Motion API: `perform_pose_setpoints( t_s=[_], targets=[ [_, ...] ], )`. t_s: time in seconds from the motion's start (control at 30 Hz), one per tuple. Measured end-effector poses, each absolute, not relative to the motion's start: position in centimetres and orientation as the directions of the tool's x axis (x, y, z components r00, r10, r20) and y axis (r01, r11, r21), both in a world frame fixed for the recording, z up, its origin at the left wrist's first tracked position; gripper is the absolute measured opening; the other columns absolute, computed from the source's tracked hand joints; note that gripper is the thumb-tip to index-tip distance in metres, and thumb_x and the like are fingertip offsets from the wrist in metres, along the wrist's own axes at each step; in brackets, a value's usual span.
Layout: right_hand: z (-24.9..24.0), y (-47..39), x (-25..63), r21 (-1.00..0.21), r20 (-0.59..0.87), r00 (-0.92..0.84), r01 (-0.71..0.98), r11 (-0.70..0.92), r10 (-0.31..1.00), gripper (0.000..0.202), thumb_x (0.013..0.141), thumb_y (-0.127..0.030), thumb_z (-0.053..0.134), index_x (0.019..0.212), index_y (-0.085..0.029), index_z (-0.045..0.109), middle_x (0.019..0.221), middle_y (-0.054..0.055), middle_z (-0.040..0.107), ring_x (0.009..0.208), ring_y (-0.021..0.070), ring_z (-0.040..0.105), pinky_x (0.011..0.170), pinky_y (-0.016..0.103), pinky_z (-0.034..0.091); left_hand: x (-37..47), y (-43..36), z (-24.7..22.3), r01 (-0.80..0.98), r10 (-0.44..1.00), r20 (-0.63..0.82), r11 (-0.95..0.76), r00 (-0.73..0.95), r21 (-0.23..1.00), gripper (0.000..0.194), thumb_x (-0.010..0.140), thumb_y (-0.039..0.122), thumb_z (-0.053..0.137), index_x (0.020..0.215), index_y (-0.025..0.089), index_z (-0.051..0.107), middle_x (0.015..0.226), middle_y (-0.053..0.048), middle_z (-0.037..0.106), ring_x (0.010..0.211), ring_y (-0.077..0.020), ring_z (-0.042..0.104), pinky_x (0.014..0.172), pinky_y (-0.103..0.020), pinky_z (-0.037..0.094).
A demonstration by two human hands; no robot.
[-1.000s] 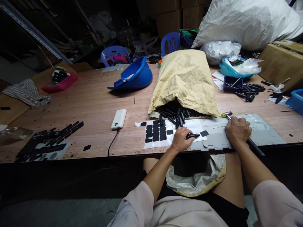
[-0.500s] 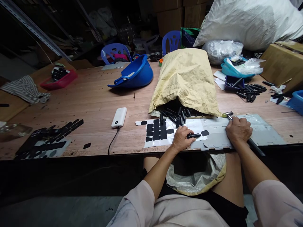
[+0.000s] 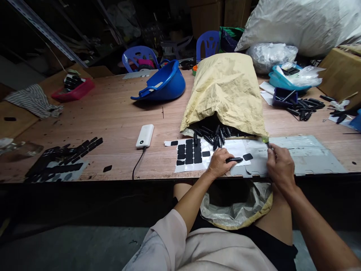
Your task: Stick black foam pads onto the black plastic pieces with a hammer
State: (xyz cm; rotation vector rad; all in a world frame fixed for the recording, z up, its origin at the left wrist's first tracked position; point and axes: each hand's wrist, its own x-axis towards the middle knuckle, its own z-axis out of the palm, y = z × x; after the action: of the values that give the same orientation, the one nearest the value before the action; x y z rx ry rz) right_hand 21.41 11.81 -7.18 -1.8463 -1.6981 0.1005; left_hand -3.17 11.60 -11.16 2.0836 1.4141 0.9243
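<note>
My left hand (image 3: 220, 162) is closed around one end of a slim black pen-like tube (image 3: 236, 159), held flat over the white sheet (image 3: 217, 165). Just beyond the tube's tip is a loose black rounded patch (image 3: 247, 156). To the left, several such patches (image 3: 189, 152) lie in rows on the sheet. My right hand (image 3: 280, 163) grips a small hammer (image 3: 265, 140) with a yellow-green end on its head; most of its handle is hidden by the hand. Under that hand is a grey board (image 3: 307, 154). More black tubes (image 3: 216, 137) spill from the yellow sack (image 3: 225, 86).
An open sack (image 3: 239, 220) sits between the knees below the table edge. A white power bank (image 3: 144, 135) with a cable, a blue basin (image 3: 166, 82), a red tray (image 3: 75, 92) and a purple box (image 3: 284, 98) stand on the table. Black strips (image 3: 64, 154) lie left.
My right hand has turned and lifted the hammer, bringing its head left and nearer the tube. My left hand keeps its hold on the tube. The whole view has shifted slightly.
</note>
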Motion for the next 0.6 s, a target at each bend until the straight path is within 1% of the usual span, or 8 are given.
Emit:
perform_pose_setpoints(
  t_s=[0.07,0.13,0.2,0.27,0.37,0.5,0.6],
  targets=[
    [-7.3,9.2,19.5,-0.578,0.362,0.031,0.792,0.198,0.932,0.039,0.104,-0.038,0.048,0.129,-0.021,0.072,0.111,0.013,0.073,0.104,0.0275,0.067,0.094,0.041,0.054,-3.2,11.6,-11.1,0.62,0.93,0.271,-0.368,0.249,0.692,0.014,0.084,0.031,0.088,0.095,0.022,0.083,0.09,-0.005,0.069,0.093,-0.0232,0.063,0.092,-0.039,0.052],
    [-7.2,7.1,17.8,-0.642,0.353,-0.051,0.713,0.282,0.934,0.037,0.105,-0.039,0.048,0.13,-0.023,0.071,0.109,0.011,0.074,0.102,0.0257,0.069,0.093,0.039,0.055,-3.1,11.6,-11.0,0.623,0.933,0.261,-0.36,0.247,0.695,0.015,0.085,0.031,0.088,0.096,0.021,0.084,0.09,-0.005,0.068,0.093,-0.0231,0.063,0.092,-0.039,0.051],
    [-7.1,5.9,16.6,-0.659,0.355,-0.094,0.681,0.32,0.93,0.037,0.106,-0.037,0.048,0.132,-0.024,0.071,0.103,0.009,0.075,0.095,0.0239,0.071,0.088,0.037,0.056,-3.2,11.6,-10.9,0.628,0.936,0.25,-0.35,0.246,0.695,0.017,0.085,0.031,0.088,0.099,0.021,0.084,0.09,-0.005,0.068,0.094,-0.0231,0.062,0.092,-0.038,0.051],
    [-7.0,5.3,15.9,-0.642,0.378,-0.102,0.687,0.34,0.92,0.037,0.107,-0.036,0.048,0.134,-0.025,0.071,0.099,0.008,0.074,0.09,0.0231,0.071,0.086,0.036,0.057,-3.2,11.7,-10.8,0.631,0.938,0.239,-0.347,0.253,0.693,0.017,0.086,0.031,0.088,0.1,0.023,0.085,0.091,-0.004,0.068,0.095,-0.0231,0.061,0.093,-0.038,0.051],
    [-7.3,5.2,15.7,-0.595,0.415,-0.118,0.715,0.367,0.902,0.038,0.108,-0.036,0.047,0.135,-0.027,0.072,0.098,0.008,0.074,0.09,0.0235,0.071,0.084,0.036,0.057,-3.2,11.7,-10.8,0.628,0.937,0.231,-0.348,0.263,0.696,0.016,0.086,0.031,0.087,0.099,0.024,0.085,0.091,-0.004,0.067,0.095,-0.0232,0.061,0.092,-0.038,0.052],
    [-7.9,5.4,16.0,-0.539,0.407,-0.165,0.751,0.382,0.898,0.039,0.108,-0.035,0.046,0.134,-0.026,0.074,0.092,0.007,0.071,0.083,0.0227,0.07,0.075,0.033,0.056,-3.1,11.8,-11.1,0.628,0.936,0.251,-0.352,0.246,0.694,0.013,0.087,0.03,0.085,0.099,0.024,0.085,0.09,-0.005,0.068,0.094,-0.0231,0.061,0.091,-0.038,0.052],
    [-7.8,5.5,16.3,-0.541,0.415,-0.121,0.764,0.351,0.902,0.038,0.107,-0.034,0.047,0.135,-0.027,0.073,0.097,0.007,0.073,0.088,0.0226,0.071,0.082,0.034,0.057,-3.0,11.8,-11.1,0.628,0.934,0.254,-0.356,0.249,0.692,0.013,0.086,0.03,0.086,0.098,0.025,0.085,0.089,-0.004,0.068,0.093,-0.0229,0.062,0.091,-0.039,0.052]
  ],
)
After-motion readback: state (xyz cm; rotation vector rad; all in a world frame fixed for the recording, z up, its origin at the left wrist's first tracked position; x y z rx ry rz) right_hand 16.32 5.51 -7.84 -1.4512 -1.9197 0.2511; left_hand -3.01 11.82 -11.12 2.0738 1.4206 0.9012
